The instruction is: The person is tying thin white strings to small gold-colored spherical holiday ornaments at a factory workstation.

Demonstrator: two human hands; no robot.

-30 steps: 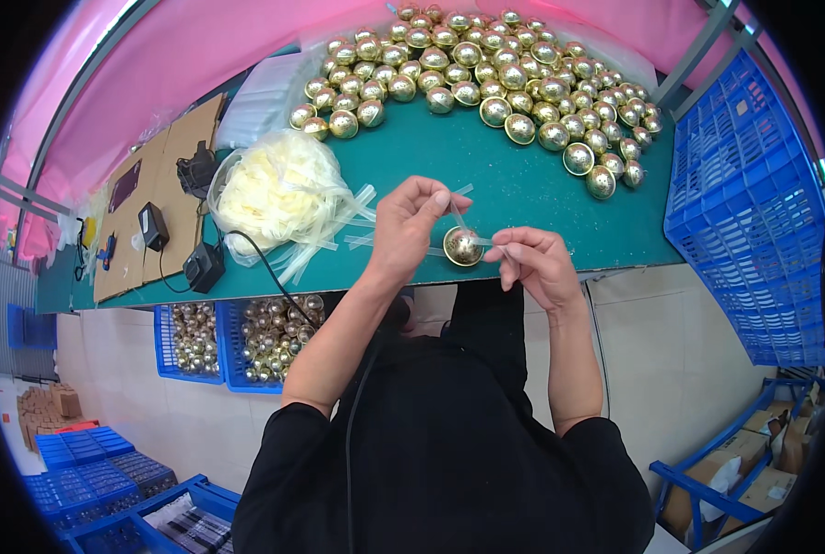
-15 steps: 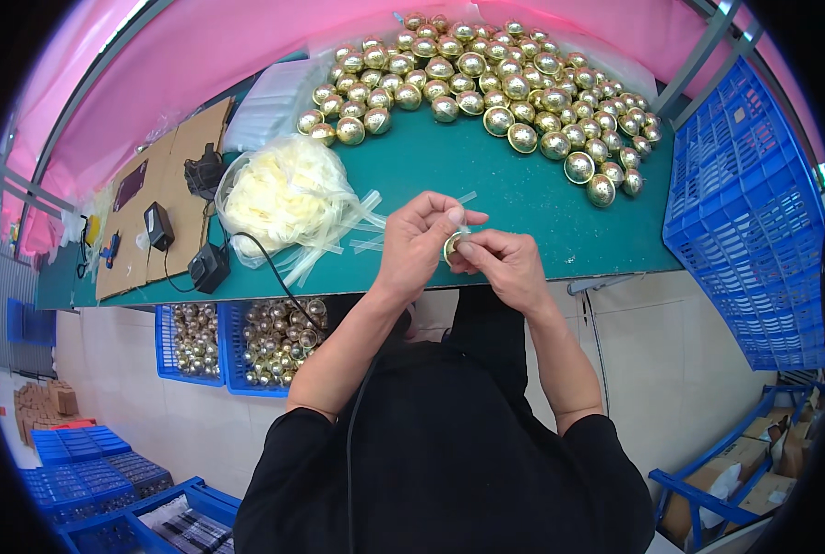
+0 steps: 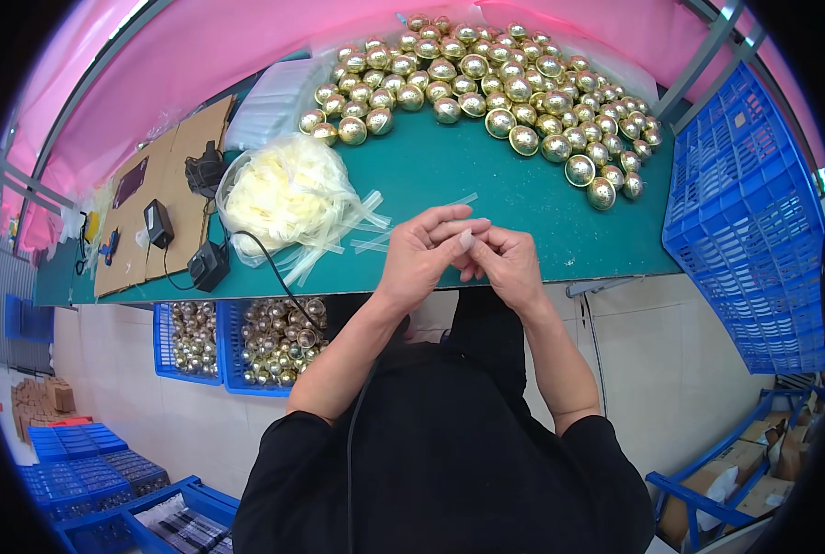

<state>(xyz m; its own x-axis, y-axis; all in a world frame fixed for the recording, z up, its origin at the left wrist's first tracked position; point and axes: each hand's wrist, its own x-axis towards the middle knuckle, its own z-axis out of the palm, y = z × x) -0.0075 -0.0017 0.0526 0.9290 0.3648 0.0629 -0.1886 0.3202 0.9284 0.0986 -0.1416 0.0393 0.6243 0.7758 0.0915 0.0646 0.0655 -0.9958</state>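
My left hand (image 3: 419, 254) and my right hand (image 3: 510, 268) meet over the near edge of the green table (image 3: 431, 166), fingers bent and thumb tips together. Between them their fingers cover the small gold ball that showed there half a second earlier. Just left of my left hand, loose clear strips (image 3: 372, 246) lie on the table beside an open plastic bag of pale yellowish strips (image 3: 288, 194). Across the far side of the table spreads a large heap of shiny gold balls (image 3: 518, 90), each with a raised rim round its middle.
Left on the table are a cardboard sheet (image 3: 174, 166), black power adapters (image 3: 209, 266) with a cable, and stacked clear bags (image 3: 269, 102). Blue crates (image 3: 745, 222) stand at the right edge. Below the table, blue baskets (image 3: 232, 355) hold more gold balls.
My hands have closed in on each other, and the fingers have covered the gold ball that was visible between them. The heap and bag stay as they were.
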